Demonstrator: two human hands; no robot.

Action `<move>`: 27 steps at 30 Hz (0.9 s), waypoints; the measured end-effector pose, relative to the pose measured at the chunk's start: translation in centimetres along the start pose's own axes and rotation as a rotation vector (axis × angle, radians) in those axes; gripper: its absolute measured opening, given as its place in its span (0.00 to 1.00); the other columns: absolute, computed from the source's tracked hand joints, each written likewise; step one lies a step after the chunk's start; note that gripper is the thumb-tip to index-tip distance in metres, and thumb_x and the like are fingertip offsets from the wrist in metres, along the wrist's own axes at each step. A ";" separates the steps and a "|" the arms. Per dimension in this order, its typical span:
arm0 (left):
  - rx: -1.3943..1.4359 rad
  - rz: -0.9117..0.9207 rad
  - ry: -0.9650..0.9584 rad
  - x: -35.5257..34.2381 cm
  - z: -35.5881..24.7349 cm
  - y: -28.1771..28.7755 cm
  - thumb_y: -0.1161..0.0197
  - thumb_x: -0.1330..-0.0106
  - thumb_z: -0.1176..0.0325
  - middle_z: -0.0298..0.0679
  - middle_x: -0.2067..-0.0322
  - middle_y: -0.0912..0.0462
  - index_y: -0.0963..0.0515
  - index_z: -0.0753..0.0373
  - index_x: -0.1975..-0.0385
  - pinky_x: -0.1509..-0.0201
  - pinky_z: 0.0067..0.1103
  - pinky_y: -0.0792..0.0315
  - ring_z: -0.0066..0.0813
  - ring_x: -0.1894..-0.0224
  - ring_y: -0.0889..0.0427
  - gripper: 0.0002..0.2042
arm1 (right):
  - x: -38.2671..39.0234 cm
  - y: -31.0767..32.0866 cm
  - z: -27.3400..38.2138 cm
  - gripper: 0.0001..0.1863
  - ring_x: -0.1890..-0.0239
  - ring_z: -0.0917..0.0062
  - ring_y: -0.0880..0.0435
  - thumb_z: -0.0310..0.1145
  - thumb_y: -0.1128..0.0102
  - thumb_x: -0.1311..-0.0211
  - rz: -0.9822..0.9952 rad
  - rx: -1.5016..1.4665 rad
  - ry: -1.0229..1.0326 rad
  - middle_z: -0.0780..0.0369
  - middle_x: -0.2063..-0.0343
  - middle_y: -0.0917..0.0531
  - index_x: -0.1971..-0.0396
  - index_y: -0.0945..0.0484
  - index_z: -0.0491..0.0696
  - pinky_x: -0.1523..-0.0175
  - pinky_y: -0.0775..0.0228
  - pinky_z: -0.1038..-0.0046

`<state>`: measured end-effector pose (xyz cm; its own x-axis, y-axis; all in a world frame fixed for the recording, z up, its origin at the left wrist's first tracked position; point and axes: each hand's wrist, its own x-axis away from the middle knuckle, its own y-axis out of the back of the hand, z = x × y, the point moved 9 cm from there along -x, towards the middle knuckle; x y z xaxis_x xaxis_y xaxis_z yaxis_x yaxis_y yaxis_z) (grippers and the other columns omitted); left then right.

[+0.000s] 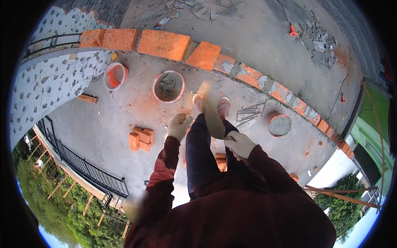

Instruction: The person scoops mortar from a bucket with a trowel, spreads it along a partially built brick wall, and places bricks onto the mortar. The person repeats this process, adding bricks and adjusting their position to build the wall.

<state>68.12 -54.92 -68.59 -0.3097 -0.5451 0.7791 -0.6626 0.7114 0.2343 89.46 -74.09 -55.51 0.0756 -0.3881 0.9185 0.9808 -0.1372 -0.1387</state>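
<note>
Three buckets [168, 86], one trowel [213, 118]

From my remote seat I count three round buckets: an orange one [115, 76] and a mortar-filled one [168, 86] beyond my left hand [178, 126], a third [279, 125] off to the side of my right hand [239, 144]. One trowel [212, 117] sits in that right hand. One small stack of loose bricks [141, 138] lies just outside the left hand. Two sandalled feet [211, 104] show beyond both hands.

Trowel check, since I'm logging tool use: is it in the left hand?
No, the trowel is gripped by the right hand, while the left hand holds no tool.
</note>
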 end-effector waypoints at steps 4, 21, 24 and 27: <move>-0.526 0.125 0.131 9.2 6.4 0.3 0.28 0.40 0.35 0.60 0.28 0.33 0.32 0.66 0.28 0.25 0.40 0.33 0.56 0.28 0.30 0.48 | 8.8 5.5 11.0 0.17 0.80 0.81 0.19 0.40 0.43 0.25 0.237 0.136 0.112 0.65 0.76 0.21 0.51 0.19 0.42 0.77 0.25 0.74; -0.632 -0.014 0.207 6.1 13.8 1.0 0.26 0.43 0.46 0.48 0.32 0.32 0.28 0.55 0.32 0.33 0.48 0.28 0.55 0.30 0.33 0.38 | -15.5 16.0 38.7 0.20 0.83 0.86 0.31 0.52 0.46 0.27 0.010 0.783 -0.112 0.71 0.78 0.21 0.62 0.17 0.50 0.79 0.42 0.78; -0.607 0.036 0.234 5.6 13.1 3.5 0.27 0.41 0.45 0.49 0.29 0.31 0.27 0.56 0.31 0.28 0.43 0.31 0.53 0.27 0.34 0.38 | -7.9 12.8 42.7 0.21 0.79 0.82 0.25 0.44 0.48 0.29 -0.248 0.719 0.326 0.63 0.73 0.17 0.51 0.16 0.43 0.75 0.32 0.73; -0.635 0.100 0.242 5.1 14.2 6.5 0.28 0.40 0.45 0.50 0.28 0.32 0.27 0.56 0.31 0.26 0.40 0.32 0.51 0.26 0.34 0.38 | 0.0 4.3 41.1 0.21 0.73 0.81 0.19 0.36 0.45 0.32 -0.332 0.718 0.514 0.58 0.66 0.14 0.44 0.18 0.40 0.66 0.25 0.74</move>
<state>52.57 -59.41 -71.42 -0.1387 -0.4011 0.9055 -0.0877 0.9157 0.3922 101.08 -37.18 -40.89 -0.1481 -0.8078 0.5706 0.8273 0.2150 0.5190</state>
